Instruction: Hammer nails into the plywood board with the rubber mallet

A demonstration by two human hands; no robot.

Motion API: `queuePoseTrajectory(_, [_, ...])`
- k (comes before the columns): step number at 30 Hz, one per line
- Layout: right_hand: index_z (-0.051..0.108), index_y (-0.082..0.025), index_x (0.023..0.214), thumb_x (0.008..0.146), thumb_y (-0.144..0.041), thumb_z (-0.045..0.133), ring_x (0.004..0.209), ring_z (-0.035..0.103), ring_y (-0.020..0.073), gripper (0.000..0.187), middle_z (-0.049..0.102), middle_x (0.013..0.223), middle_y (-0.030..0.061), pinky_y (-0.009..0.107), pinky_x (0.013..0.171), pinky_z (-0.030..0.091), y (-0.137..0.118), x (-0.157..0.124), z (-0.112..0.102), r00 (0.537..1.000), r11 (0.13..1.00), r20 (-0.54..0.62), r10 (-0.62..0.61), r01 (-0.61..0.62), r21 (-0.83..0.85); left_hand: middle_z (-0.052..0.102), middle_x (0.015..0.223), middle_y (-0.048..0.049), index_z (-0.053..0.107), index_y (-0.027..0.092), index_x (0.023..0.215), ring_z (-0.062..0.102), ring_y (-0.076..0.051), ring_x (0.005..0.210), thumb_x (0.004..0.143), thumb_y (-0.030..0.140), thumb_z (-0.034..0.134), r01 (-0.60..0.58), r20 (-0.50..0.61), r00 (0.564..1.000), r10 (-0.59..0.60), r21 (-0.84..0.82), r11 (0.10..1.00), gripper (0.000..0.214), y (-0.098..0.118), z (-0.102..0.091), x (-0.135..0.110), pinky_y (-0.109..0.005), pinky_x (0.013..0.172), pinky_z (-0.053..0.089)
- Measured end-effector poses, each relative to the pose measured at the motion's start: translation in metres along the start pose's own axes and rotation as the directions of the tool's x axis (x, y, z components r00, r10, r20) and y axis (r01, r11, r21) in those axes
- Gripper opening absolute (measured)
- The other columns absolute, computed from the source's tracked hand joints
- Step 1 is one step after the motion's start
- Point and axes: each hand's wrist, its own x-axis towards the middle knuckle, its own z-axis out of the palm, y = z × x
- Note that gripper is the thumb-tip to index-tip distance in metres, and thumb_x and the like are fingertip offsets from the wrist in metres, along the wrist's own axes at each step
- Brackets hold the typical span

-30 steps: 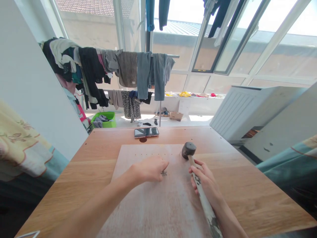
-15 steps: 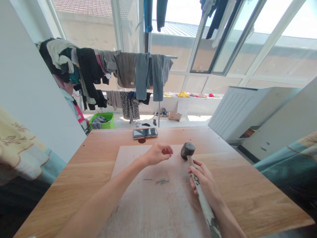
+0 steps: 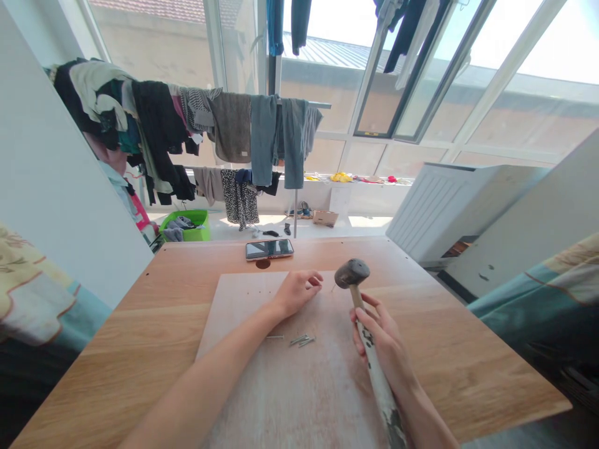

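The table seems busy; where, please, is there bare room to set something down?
The table is bare from the mallet and right hand rightward to its edge, and left of the board. Mid-board it is crowded: loose nails lie between the left forearm and mallet.

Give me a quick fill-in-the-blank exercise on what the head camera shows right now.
1. The right hand holds the mallet by its ____.
2. In the picture, the loose nails lie to the ____ of the mallet.
3. The phone lies beyond the board's ____ edge.
4. The basket under the drying clothes is coloured ____.
Missing words: handle; left; far; green.
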Motion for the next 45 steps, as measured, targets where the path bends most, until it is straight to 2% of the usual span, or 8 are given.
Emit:
queuePoseTrajectory(6, [0.049,-0.026,0.124,0.086,-0.051,0.068,0.036,0.046,0.0037,0.049,0.059,0.083,-0.0058,0.017,0.028,0.039,0.006,-0.003,0.006,0.988,0.999,0.150,-0.037,0.037,0.001,0.077,0.086,-0.0022,0.070,0.017,0.105,0.071,-0.016,0.076,0.079,0.009,0.065,-0.027,-0.024,0.999,0.028,0.056,0.998,0.027,0.004,-0.001,-0.001,-0.028,0.079,0.055])
queuePoseTrajectory(12, [0.047,-0.027,0.126,0.092,-0.049,0.062,0.037,0.046,0.0028,0.044,0.057,0.086,-0.0051,0.016,0.027,0.037,0.013,-0.002,0.005,0.971,0.998,0.233,-0.047,0.056,-0.030,0.077,0.082,-0.0021,0.072,0.017,0.101,0.071,-0.016,0.074,0.078,0.007,0.065,-0.024,-0.025,0.999,0.025,0.051,0.998,0.027,0.003,0.000,-0.001,-0.026,0.076,0.055])
queuePoseTrajectory(28, [0.048,-0.027,0.125,0.093,-0.049,0.059,0.036,0.044,0.0020,0.040,0.057,0.086,-0.0048,0.016,0.026,0.036,0.013,-0.003,0.005,0.962,0.996,0.268,-0.045,0.066,-0.067,0.075,0.081,-0.0018,0.071,0.016,0.105,0.070,-0.015,0.073,0.074,0.003,0.061,-0.020,-0.031,0.999,0.021,0.021,1.000,0.035,-0.001,0.003,0.001,-0.024,0.073,0.056])
queuePoseTrajectory(35, [0.049,-0.027,0.124,0.089,-0.049,0.065,0.036,0.043,0.0028,0.044,0.058,0.083,-0.0054,0.017,0.027,0.037,0.006,-0.006,0.003,0.973,1.000,0.231,0.002,0.003,-0.021,0.073,0.088,-0.0033,0.066,0.016,0.112,0.068,-0.016,0.080,0.076,0.015,0.068,-0.019,0.030,0.999,0.020,-0.028,0.999,0.036,-0.001,0.000,0.000,-0.028,0.081,0.055])
queuePoseTrajectory(38, [0.049,-0.027,0.121,0.087,-0.050,0.068,0.033,0.040,0.0031,0.045,0.059,0.076,-0.0067,0.017,0.026,0.035,0.004,-0.008,0.001,0.975,0.999,0.220,0.040,-0.044,0.013,0.068,0.098,-0.0060,0.064,0.016,0.104,0.065,-0.020,0.089,0.070,0.025,0.077,-0.046,0.033,0.999,0.043,0.103,0.994,0.037,0.009,-0.013,-0.002,-0.030,0.082,0.053])
queuePoseTrajectory(41, [0.049,-0.026,0.117,0.083,-0.052,0.070,0.032,0.041,0.0043,0.047,0.059,0.070,-0.0078,0.017,0.026,0.035,0.003,-0.008,-0.001,0.975,0.997,0.212,0.067,-0.072,0.016,0.064,0.090,-0.0032,0.063,0.018,0.086,0.062,-0.019,0.081,0.075,0.027,0.070,-0.151,0.196,0.976,0.092,0.313,0.938,0.016,0.033,-0.030,-0.017,-0.028,0.073,0.050])
queuePoseTrajectory(43, [0.049,-0.027,0.116,0.082,-0.053,0.071,0.034,0.044,0.0052,0.049,0.058,0.069,-0.0082,0.017,0.027,0.036,0.003,-0.008,-0.002,0.976,0.997,0.203,0.076,-0.079,0.006,0.063,0.085,-0.0022,0.063,0.020,0.083,0.061,-0.019,0.076,0.074,0.030,0.069,-0.279,0.404,0.908,0.109,0.392,0.877,0.015,0.051,-0.037,-0.031,-0.028,0.067,0.047])
queuePoseTrajectory(45, [0.048,-0.027,0.116,0.081,-0.053,0.072,0.035,0.045,0.0053,0.049,0.058,0.070,-0.0081,0.016,0.028,0.036,0.003,-0.008,-0.002,0.974,0.996,0.208,0.088,-0.091,0.005,0.064,0.082,-0.0040,0.065,0.020,0.083,0.061,-0.021,0.074,0.073,0.031,0.071,-0.378,0.530,0.843,0.091,0.464,0.801,0.016,0.066,-0.037,-0.045,-0.030,0.065,0.046])
